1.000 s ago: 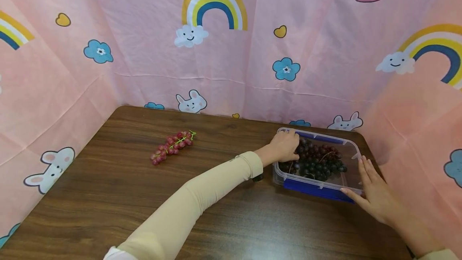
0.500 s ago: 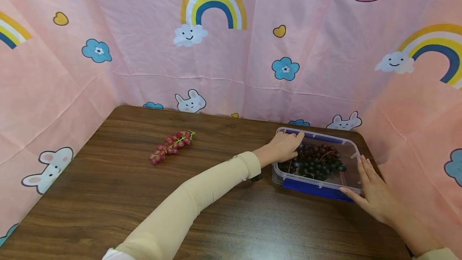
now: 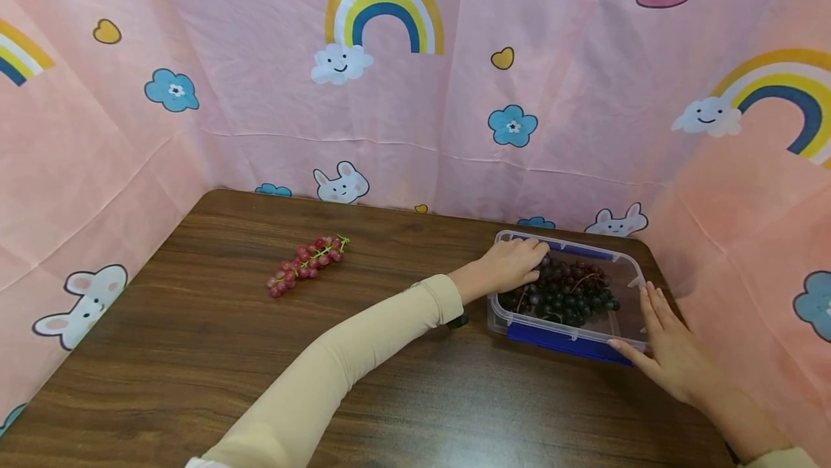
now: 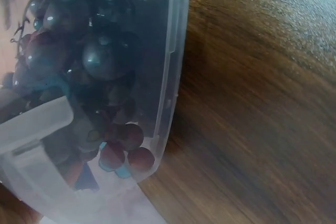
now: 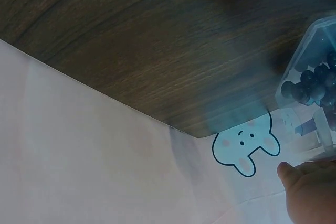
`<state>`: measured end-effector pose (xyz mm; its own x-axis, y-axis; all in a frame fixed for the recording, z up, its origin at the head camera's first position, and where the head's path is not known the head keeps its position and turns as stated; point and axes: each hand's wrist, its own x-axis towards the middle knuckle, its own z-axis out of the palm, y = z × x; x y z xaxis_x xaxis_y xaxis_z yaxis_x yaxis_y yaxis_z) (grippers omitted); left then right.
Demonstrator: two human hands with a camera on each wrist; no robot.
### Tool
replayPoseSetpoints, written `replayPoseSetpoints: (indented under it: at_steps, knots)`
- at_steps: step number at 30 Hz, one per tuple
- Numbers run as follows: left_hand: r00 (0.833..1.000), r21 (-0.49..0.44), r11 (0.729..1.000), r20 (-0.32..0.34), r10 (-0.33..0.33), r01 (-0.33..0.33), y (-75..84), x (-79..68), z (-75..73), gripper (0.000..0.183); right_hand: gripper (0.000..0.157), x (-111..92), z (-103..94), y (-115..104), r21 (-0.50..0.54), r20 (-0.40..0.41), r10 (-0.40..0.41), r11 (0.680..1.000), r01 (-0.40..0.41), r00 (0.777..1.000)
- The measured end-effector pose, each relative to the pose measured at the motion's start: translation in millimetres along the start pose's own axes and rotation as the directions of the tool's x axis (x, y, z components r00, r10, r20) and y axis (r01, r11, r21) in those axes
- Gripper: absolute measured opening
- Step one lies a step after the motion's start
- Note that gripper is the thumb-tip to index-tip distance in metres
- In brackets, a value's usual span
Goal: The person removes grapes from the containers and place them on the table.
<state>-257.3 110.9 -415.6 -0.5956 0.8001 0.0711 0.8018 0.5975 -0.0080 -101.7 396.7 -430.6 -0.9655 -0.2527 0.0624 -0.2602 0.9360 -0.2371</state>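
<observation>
Dark grapes (image 3: pixel 566 292) lie in the clear box (image 3: pixel 632 264) at the surface's right end. Left hand (image 3: pixel 513 266), fingers curled, should grasp the stem gently; right hand (image 3: pixel 669 349), flat, steadies the box.

On the worktop (image 3: pixel 195 352) a box (image 3: pixel 632 277) sits at the far right corner, holding one grape bunch (image 3: pixel 568 295); another bunch (image 3: pixel 305 265) lies well to its left

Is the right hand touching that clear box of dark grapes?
Touching. In the head view the right hand lies with straight fingers against the near right corner of the clear box of dark grapes.
</observation>
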Motion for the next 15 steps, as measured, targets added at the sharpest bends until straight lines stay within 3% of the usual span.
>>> replayPoseSetpoints:
  at_steps: [15]
  knots:
    - [0.996, -0.100, 0.994, -0.064, -0.057, 0.051, 1.3, -6.7, -18.8, 0.052, 0.106, 0.9, -0.9, 0.8, -0.002, 0.043, 0.030, 1.000, -0.030, 0.999]
